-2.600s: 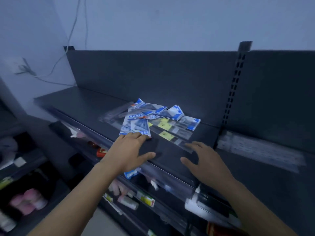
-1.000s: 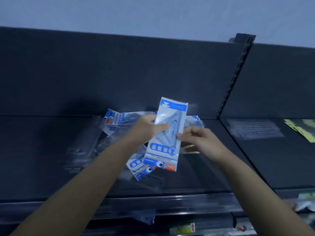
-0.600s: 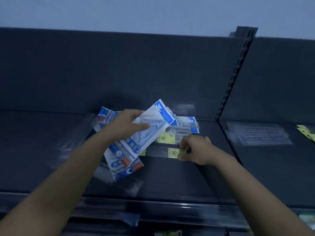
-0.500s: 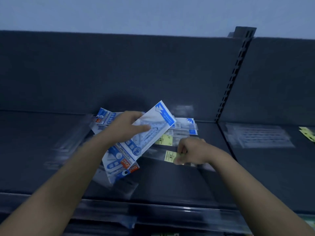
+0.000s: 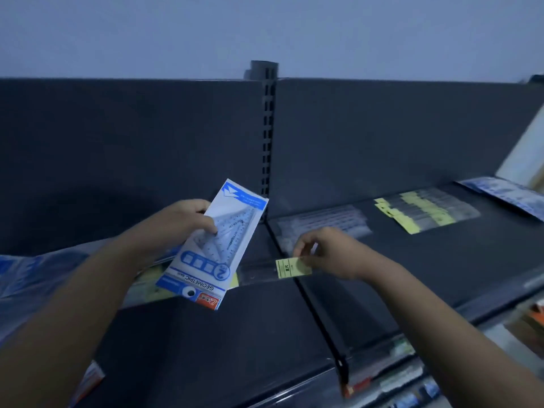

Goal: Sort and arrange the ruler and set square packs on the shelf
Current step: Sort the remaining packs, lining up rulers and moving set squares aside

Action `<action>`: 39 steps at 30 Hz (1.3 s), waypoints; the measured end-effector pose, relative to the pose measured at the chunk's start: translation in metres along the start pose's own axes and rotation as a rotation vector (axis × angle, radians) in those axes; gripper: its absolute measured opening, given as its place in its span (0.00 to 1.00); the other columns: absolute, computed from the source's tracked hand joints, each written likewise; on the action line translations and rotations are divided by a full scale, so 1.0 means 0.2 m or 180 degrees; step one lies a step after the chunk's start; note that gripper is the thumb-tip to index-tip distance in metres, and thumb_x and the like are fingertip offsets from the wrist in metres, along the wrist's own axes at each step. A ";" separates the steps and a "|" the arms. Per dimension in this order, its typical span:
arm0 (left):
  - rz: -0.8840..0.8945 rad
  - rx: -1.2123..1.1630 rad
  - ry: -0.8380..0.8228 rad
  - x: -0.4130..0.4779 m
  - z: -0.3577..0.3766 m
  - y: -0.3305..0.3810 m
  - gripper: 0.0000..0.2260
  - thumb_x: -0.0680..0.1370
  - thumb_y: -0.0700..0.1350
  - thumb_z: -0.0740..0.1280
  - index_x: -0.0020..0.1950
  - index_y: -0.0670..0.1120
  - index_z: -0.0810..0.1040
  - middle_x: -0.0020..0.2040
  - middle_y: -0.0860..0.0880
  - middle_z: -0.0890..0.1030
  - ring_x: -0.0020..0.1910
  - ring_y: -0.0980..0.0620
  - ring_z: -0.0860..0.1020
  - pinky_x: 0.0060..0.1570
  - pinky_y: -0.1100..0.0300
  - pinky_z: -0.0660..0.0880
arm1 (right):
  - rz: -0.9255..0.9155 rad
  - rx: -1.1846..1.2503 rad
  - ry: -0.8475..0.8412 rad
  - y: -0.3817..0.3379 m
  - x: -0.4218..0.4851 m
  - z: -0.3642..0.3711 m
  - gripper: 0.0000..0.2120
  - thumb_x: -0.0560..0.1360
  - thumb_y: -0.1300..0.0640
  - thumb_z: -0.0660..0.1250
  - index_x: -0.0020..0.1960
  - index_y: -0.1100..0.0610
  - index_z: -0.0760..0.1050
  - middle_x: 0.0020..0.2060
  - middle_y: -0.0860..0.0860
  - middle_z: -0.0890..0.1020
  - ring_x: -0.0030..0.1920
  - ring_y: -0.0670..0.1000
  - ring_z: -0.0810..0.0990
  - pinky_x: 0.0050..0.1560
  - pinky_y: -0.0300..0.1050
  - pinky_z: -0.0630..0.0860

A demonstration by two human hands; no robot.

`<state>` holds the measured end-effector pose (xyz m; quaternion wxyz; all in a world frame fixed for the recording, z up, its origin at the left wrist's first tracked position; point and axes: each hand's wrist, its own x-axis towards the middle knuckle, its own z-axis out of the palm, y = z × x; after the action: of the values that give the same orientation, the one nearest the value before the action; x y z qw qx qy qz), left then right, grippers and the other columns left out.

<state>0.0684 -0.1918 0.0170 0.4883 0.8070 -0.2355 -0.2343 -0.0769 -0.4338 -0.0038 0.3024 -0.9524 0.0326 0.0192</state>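
Observation:
My left hand [image 5: 179,223] grips a blue-and-white set square pack [image 5: 215,245] marked GEOMETRIC, lifted above the dark shelf [image 5: 265,334]. My right hand [image 5: 329,251] pinches the yellow-labelled end of a clear ruler pack [image 5: 276,269], which runs left behind the set square pack. A blurred heap of further packs [image 5: 35,275] lies on the left shelf section. On the right section lie a row of clear ruler packs [image 5: 323,223], a row of yellow-tagged ruler packs [image 5: 426,210] and blue-and-white packs [image 5: 506,195] at the far right.
A slotted upright post [image 5: 266,136] and a seam divide the shelf into left and right sections, backed by a dark panel [image 5: 117,142]. Lower shelves with small goods [image 5: 412,381] show under the front edge at bottom right.
The view has swung to the right section. My right hand has lifted a yellow-labelled ruler pack off the heap and carried it right. My left hand still holds the set square pack.

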 end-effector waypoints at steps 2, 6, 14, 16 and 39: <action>0.0111 -0.0076 -0.0255 0.10 0.12 0.08 0.12 0.67 0.42 0.70 0.50 0.43 0.79 0.43 0.41 0.85 0.39 0.42 0.83 0.38 0.54 0.76 | 0.0166 0.0058 0.0263 0.14 -0.07 -0.12 0.09 0.72 0.66 0.66 0.43 0.53 0.80 0.33 0.43 0.79 0.30 0.41 0.74 0.32 0.30 0.69; 0.0416 -0.0063 -0.0646 0.28 0.41 0.26 0.11 0.70 0.42 0.74 0.50 0.41 0.80 0.46 0.40 0.85 0.43 0.41 0.84 0.39 0.55 0.79 | 0.0346 0.0173 0.0559 0.49 -0.23 -0.37 0.09 0.72 0.67 0.68 0.42 0.55 0.81 0.34 0.45 0.81 0.32 0.40 0.76 0.36 0.32 0.71; 0.0774 0.0501 0.0032 0.64 1.11 0.59 0.03 0.75 0.40 0.71 0.41 0.45 0.82 0.41 0.44 0.85 0.41 0.48 0.82 0.47 0.55 0.74 | 0.0264 0.0094 0.0759 1.33 -0.23 -0.85 0.07 0.70 0.66 0.70 0.41 0.56 0.83 0.37 0.46 0.84 0.34 0.40 0.77 0.38 0.33 0.72; 0.0715 0.0520 0.0245 0.70 1.26 0.65 0.03 0.76 0.38 0.69 0.43 0.43 0.81 0.41 0.44 0.85 0.40 0.50 0.81 0.45 0.56 0.75 | 0.0159 0.0106 0.0613 1.54 -0.20 -0.95 0.07 0.70 0.67 0.71 0.40 0.56 0.83 0.36 0.46 0.84 0.32 0.39 0.76 0.36 0.31 0.71; 0.1029 0.1603 -0.0437 1.14 2.31 1.27 0.03 0.77 0.45 0.69 0.48 0.48 0.82 0.43 0.51 0.83 0.42 0.54 0.79 0.45 0.56 0.75 | -0.0456 0.2042 0.0867 2.16 -0.40 -1.45 0.30 0.66 0.63 0.76 0.65 0.51 0.72 0.49 0.55 0.81 0.44 0.48 0.80 0.49 0.43 0.77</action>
<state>-0.0731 -0.7491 0.0207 0.2869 0.8370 -0.4439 -0.1418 -0.1840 -0.9493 -0.0097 0.5796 -0.8027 0.0101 -0.1404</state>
